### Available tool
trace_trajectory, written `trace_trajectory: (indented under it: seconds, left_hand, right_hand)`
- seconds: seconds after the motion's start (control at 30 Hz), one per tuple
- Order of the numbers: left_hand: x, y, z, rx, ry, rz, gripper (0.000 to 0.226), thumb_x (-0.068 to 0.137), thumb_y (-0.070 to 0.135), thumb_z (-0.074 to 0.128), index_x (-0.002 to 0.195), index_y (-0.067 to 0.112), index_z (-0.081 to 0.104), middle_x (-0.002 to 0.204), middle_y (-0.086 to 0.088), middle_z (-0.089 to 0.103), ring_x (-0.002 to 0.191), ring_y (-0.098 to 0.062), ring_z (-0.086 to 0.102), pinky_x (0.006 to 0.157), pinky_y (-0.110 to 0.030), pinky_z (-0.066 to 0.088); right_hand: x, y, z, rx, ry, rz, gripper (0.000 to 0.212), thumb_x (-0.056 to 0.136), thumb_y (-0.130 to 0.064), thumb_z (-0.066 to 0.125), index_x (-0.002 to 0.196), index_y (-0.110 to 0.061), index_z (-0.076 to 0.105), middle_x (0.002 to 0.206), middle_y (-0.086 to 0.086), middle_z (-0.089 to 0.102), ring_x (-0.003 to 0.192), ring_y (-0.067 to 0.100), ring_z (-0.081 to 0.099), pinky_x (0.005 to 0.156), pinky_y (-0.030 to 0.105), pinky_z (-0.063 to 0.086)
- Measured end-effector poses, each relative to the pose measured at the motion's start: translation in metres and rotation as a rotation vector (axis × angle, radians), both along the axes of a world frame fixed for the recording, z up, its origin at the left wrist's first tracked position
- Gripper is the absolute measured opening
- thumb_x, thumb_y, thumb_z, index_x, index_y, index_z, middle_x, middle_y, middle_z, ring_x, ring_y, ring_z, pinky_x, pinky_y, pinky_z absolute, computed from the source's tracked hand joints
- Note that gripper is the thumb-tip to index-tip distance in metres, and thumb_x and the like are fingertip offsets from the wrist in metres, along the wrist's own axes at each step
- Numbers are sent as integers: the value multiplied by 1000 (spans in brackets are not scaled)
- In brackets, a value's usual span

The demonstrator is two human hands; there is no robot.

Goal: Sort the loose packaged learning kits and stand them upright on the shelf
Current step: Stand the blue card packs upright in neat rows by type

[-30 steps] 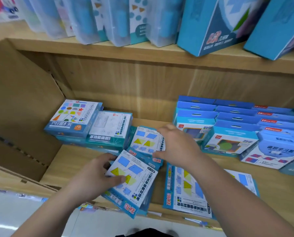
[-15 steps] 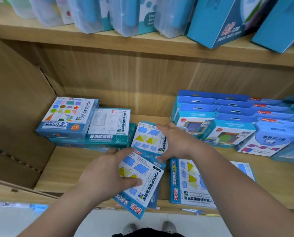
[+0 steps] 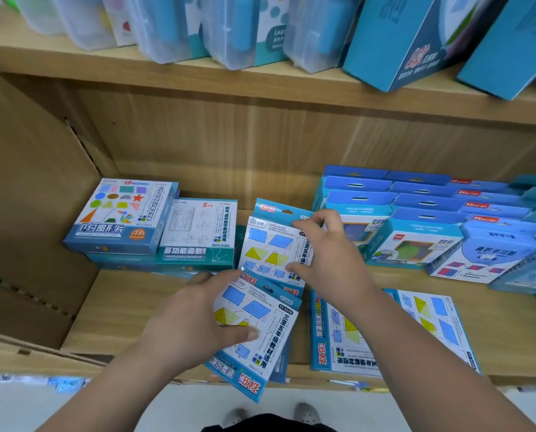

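Wooden shelf [image 3: 142,307] under scattered kits [image 3: 354,332]

Upper wooden shelf board [image 3: 198,76]: clear plastic cases [image 3: 164,29], tall blue cardboard boxes [image 3: 394,42]. Brown cardboard panel [image 3: 27,198] left. Grey shoes [image 3: 305,413] below.

We see one white-and-blue kit [image 3: 276,244] tipped up near the shelf [image 3: 120,313] middle, blue header on top. A matching kit [image 3: 257,335] sits tilted at the front edge, overhanging, on top of more kits. Two identical kits [image 3: 341,335] lie flat to its right. Flat stack [image 3: 126,219] at left; upright blue rows [image 3: 416,219] at right.
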State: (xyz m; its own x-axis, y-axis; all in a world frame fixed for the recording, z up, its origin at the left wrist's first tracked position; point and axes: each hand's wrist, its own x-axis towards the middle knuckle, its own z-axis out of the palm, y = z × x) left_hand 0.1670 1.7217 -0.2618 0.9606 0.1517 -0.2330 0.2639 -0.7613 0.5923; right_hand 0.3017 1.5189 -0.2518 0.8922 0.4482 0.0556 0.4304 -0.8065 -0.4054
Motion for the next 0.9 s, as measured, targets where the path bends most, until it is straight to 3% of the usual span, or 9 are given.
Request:
trace_trajectory:
  seconds: [0.1,0.23,0.33,0.47,0.63,0.8,0.9]
  left_hand:
    - [-1,1,0,34,-20,-7,95,58,72,78,140,52,35,119,30,51,102,1,56,84,-28,55]
    - [-2,1,1,111,-39,-20,94,61,76,73,142,51,33,119,28,49,101,0,56,83,-26,53]
    - [-4,0,5,164,-78,-37,90,61,78,71,139,50,36,115,28,50,98,-1,56,79,-23,51]
    - [-1,11,9,217,-229,-23,84,61,80,66,133,40,51,117,22,54,99,-4,59,76,-27,54]
    - [18,26,11,423,-481,2,58,71,47,83,120,20,68,106,2,63,97,-23,56,79,-39,52]
    - [38,41,6,531,-384,-67,48,69,36,87,112,20,75,107,-3,69,97,-29,60,81,-47,53]
    - [42,43,3,530,-355,-92,44,66,36,89,105,21,78,105,-3,70,94,-28,62,77,-44,54]
  right_hand:
    - [-5,0,-1,49,-127,20,55,82,-28,81,131,-29,56,148,-3,22,80,19,61,84,36,56]
    - [1,5,0,11,-228,25,48,84,-20,78,127,-28,58,159,8,20,90,25,64,81,36,54]
    - [14,6,3,-68,-337,27,53,80,-27,81,128,-26,57,138,10,48,109,31,60,91,43,50]
    - [26,5,7,-123,-506,-4,69,74,-38,82,134,-30,48,108,-1,61,103,27,54,91,42,41]
    - [45,12,13,-219,-552,4,64,77,-41,79,135,-29,54,107,-2,63,103,28,52,86,41,35]
    - [65,22,21,-317,-614,15,45,76,-34,78,118,-24,62,100,-2,66,101,30,50,82,41,30]
    - [75,25,24,-342,-600,24,49,80,-42,73,124,-25,61,102,-1,67,105,29,49,83,41,26]
